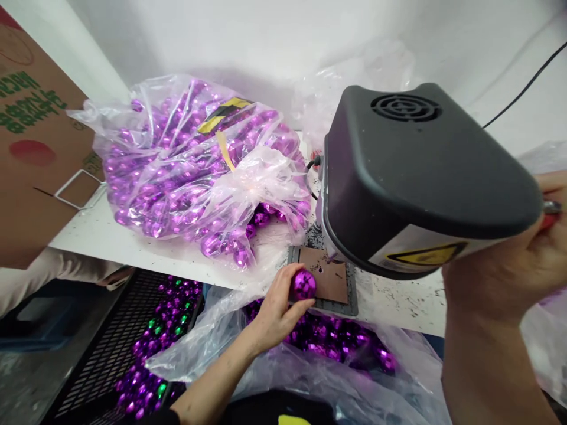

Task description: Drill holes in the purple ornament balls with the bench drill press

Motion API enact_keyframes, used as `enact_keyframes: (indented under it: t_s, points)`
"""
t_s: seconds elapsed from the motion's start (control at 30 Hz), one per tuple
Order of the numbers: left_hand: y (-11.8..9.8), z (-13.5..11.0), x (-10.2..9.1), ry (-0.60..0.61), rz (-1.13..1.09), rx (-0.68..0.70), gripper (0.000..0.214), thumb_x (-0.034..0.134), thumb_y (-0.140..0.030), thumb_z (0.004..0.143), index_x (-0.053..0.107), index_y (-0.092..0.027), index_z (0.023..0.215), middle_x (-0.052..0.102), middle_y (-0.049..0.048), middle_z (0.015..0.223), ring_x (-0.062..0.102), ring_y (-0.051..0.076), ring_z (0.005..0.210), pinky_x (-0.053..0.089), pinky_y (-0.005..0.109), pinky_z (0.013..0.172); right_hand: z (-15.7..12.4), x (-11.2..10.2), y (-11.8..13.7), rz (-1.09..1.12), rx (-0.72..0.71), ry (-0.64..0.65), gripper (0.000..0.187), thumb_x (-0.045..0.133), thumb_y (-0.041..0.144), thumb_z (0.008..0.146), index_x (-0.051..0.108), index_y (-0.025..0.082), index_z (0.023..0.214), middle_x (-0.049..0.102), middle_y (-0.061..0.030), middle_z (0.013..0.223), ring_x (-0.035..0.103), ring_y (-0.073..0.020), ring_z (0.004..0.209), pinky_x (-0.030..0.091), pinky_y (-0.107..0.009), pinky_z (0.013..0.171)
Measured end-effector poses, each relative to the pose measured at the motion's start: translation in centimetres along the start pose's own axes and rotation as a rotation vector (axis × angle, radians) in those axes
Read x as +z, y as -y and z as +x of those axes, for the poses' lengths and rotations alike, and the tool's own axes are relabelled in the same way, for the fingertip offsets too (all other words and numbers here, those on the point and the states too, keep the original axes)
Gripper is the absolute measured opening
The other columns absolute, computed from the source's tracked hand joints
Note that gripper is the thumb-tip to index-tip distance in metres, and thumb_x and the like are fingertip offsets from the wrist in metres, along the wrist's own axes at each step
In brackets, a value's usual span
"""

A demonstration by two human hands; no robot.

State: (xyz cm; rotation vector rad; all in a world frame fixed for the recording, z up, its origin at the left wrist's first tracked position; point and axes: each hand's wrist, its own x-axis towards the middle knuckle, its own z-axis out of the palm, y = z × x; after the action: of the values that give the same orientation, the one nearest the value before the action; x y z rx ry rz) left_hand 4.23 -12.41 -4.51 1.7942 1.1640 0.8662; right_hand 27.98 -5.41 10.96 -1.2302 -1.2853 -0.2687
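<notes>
My left hand (277,307) is closed on a shiny purple faceted ball (305,284), held between thumb and fingers. The ball is over the left edge of a brown plate (332,283), which has a small dark hole and lies on a grey base (353,298). Above the plate's right side looms a black machine housing (425,171) with a vent on top and a yellow warning label. At its right end my right hand (509,271) is wrapped around a handle (551,206), of which only a metal and red bit shows.
A clear bag of purple balls (177,171) lies left on the white table (177,260). More purple balls (328,342) sit in an open plastic bag below the table edge. A black crate (97,336) holds purple and green balls. A cardboard box (35,141) and another person's sleeve (48,274) are left.
</notes>
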Motion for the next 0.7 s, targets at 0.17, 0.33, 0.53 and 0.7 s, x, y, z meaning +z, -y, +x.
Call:
enact_keyframes:
  t_s: [0.17,0.33,0.53,0.7]
  points:
    - [-1.0,-2.6,-5.2,0.252,0.205,-0.11,0.073,0.068,-0.034,0.092,0.031,-0.034,0.156,0.034,0.0087,0.162,0.033,0.03,0.15,0.033,0.051,0.123,-0.6,0.4,-1.8,0.037,-0.073,-0.053,0.051,0.039,0.058,0.099,0.058,0.015,0.08,0.048,0.0009,0.071,0.041,-0.0043,0.066,0.028,-0.028,0.066]
    - [1.6,5.7,-6.7,-0.173,0.414,0.037,0.045,0.053,-0.027,0.099,0.048,-0.024,0.144,0.05,0.0125,0.15,0.044,0.029,0.143,0.038,0.052,0.12,-0.2,0.4,-0.7,-0.02,-0.017,-0.037,0.04,0.05,0.048,0.096,0.055,0.014,0.075,0.046,0.0022,0.068,0.039,-0.0038,0.064,0.028,-0.026,0.062]
    - [3.9,15.5,-6.5,-0.35,0.807,-0.127,0.047,0.063,-0.011,0.086,0.055,-0.012,0.133,0.053,0.0228,0.139,0.051,0.041,0.131,0.045,0.056,0.107,0.5,0.5,-0.3,-0.021,0.007,0.0,0.032,0.056,0.042,0.091,0.057,0.014,0.075,0.046,0.0042,0.062,0.037,-0.0028,0.06,0.028,-0.023,0.06]
    - [2.9,14.0,-7.0,-0.39,0.559,-0.131,0.043,0.069,-0.018,0.084,0.059,-0.017,0.127,0.055,0.0177,0.131,0.058,0.036,0.122,0.049,0.05,0.102,1.2,1.0,-0.4,-0.011,0.071,0.033,0.034,0.056,0.045,0.088,0.056,0.015,0.072,0.045,0.0044,0.06,0.038,-0.0036,0.059,0.028,-0.022,0.06]
